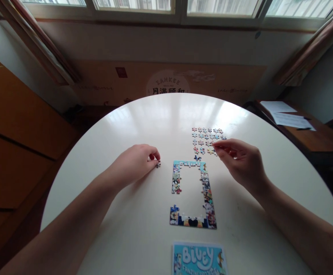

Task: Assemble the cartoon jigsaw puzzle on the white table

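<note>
"While the left hand (134, 162) pinches a puzzle piece (159, 164), what of the right hand (242, 160)?"

"Fingertips nearly together, loose pieces (201, 143) just leftward; grip, cannot tell. Step, seemingly: choosing pieces. Next move probably calls for matching the gap in the puzzle frame (207, 193)."

"Its lie?"

"Between both hands' fingers, nearer the body; long axis forward, lettered edge (189, 164) farthest."

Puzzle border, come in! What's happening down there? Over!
Left hand touching a puzzle piece; right hand at the loose pieces. Puzzle border missing part of its left side. Neither hand blocking it.
</note>
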Action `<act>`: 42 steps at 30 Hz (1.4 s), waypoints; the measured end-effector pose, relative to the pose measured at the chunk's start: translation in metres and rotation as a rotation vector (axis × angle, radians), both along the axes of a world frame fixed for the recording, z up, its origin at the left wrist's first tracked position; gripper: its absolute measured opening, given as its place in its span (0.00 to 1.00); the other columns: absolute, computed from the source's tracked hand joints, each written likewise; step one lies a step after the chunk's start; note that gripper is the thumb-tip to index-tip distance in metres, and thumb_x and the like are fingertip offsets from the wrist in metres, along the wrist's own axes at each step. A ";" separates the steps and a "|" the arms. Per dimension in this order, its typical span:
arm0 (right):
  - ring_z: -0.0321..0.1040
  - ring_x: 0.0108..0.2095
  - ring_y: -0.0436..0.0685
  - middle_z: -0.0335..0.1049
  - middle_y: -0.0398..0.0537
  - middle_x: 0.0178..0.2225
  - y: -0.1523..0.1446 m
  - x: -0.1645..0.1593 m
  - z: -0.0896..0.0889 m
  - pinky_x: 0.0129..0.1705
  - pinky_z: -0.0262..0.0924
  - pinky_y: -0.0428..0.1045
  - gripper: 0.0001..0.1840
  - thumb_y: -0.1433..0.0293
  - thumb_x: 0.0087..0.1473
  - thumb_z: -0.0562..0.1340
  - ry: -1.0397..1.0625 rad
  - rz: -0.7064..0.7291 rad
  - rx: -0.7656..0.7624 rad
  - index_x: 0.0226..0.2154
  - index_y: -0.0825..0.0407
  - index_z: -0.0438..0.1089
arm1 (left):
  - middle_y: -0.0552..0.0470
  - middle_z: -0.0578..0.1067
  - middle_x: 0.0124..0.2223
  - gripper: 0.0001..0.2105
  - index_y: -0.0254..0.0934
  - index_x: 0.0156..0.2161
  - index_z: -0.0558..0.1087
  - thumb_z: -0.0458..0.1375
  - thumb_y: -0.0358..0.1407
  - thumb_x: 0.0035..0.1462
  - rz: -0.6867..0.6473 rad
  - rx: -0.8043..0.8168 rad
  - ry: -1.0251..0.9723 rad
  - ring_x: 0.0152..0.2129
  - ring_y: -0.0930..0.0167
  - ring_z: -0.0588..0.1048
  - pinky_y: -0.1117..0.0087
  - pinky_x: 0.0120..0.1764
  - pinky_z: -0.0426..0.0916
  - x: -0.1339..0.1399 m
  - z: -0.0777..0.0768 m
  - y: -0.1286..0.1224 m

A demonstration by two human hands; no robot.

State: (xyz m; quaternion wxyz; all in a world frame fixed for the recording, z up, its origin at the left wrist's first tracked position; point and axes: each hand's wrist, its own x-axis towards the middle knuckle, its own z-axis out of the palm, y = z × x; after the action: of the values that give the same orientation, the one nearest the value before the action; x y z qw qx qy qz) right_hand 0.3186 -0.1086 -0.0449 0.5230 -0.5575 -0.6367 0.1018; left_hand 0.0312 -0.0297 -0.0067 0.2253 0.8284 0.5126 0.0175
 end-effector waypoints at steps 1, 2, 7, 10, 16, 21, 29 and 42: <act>0.73 0.28 0.53 0.80 0.48 0.33 0.000 0.000 0.000 0.26 0.69 0.49 0.05 0.71 0.56 0.66 0.001 -0.001 -0.001 0.35 0.51 0.79 | 0.48 0.81 0.43 0.12 0.42 0.38 0.80 0.56 0.43 0.59 -0.001 -0.001 0.004 0.37 0.63 0.77 0.69 0.34 0.67 0.001 0.000 0.000; 0.73 0.28 0.53 0.80 0.48 0.33 0.000 0.001 -0.001 0.26 0.69 0.49 0.05 0.71 0.56 0.66 0.000 0.000 -0.001 0.35 0.51 0.79 | 0.48 0.81 0.44 0.11 0.42 0.38 0.80 0.56 0.43 0.59 -0.003 -0.003 0.006 0.37 0.63 0.77 0.69 0.34 0.67 0.001 0.000 0.000; 0.73 0.28 0.53 0.80 0.47 0.32 0.000 0.001 -0.002 0.26 0.70 0.49 0.05 0.70 0.56 0.66 -0.007 0.004 -0.005 0.35 0.50 0.79 | 0.48 0.81 0.44 0.11 0.42 0.38 0.80 0.56 0.42 0.59 -0.004 -0.008 -0.005 0.38 0.63 0.77 0.68 0.35 0.68 0.001 0.000 -0.001; 0.74 0.29 0.54 0.80 0.47 0.33 -0.001 0.002 -0.002 0.25 0.70 0.49 0.05 0.70 0.57 0.66 -0.007 0.010 -0.007 0.35 0.49 0.79 | 0.47 0.81 0.44 0.11 0.42 0.37 0.80 0.56 0.41 0.59 -0.003 -0.007 -0.006 0.38 0.63 0.77 0.69 0.35 0.68 0.002 0.000 -0.001; 0.74 0.29 0.54 0.80 0.48 0.33 -0.002 0.002 -0.002 0.26 0.70 0.49 0.04 0.69 0.57 0.66 -0.012 0.008 -0.008 0.35 0.49 0.79 | 0.47 0.81 0.43 0.11 0.41 0.38 0.80 0.58 0.43 0.58 0.022 -0.006 -0.014 0.38 0.62 0.77 0.68 0.35 0.68 0.001 0.001 -0.001; 0.74 0.29 0.54 0.80 0.48 0.33 -0.002 0.001 -0.002 0.26 0.70 0.49 0.04 0.69 0.56 0.67 -0.016 0.018 -0.018 0.35 0.49 0.79 | 0.49 0.82 0.42 0.11 0.41 0.37 0.80 0.57 0.42 0.59 0.029 0.011 -0.043 0.37 0.63 0.77 0.67 0.37 0.68 -0.002 0.002 0.001; 0.73 0.27 0.53 0.80 0.47 0.32 -0.002 0.002 -0.004 0.27 0.70 0.50 0.04 0.69 0.56 0.67 -0.018 0.007 -0.034 0.35 0.49 0.79 | 0.49 0.83 0.39 0.11 0.41 0.35 0.81 0.57 0.40 0.57 0.022 0.045 -0.023 0.35 0.64 0.78 0.68 0.35 0.68 -0.005 0.004 0.000; 0.73 0.27 0.54 0.79 0.46 0.32 -0.004 0.004 -0.005 0.28 0.72 0.51 0.05 0.69 0.57 0.67 -0.036 -0.001 -0.033 0.36 0.47 0.80 | 0.50 0.82 0.37 0.10 0.41 0.34 0.82 0.58 0.38 0.56 0.024 0.074 0.020 0.33 0.64 0.77 0.67 0.34 0.67 -0.001 0.008 -0.004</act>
State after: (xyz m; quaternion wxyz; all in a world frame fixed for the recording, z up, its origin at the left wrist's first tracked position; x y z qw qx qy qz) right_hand 0.3230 -0.1128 -0.0502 0.5022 -0.5679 -0.6441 0.1019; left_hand 0.0302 -0.0336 0.0016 0.1893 0.8300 0.5237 0.0308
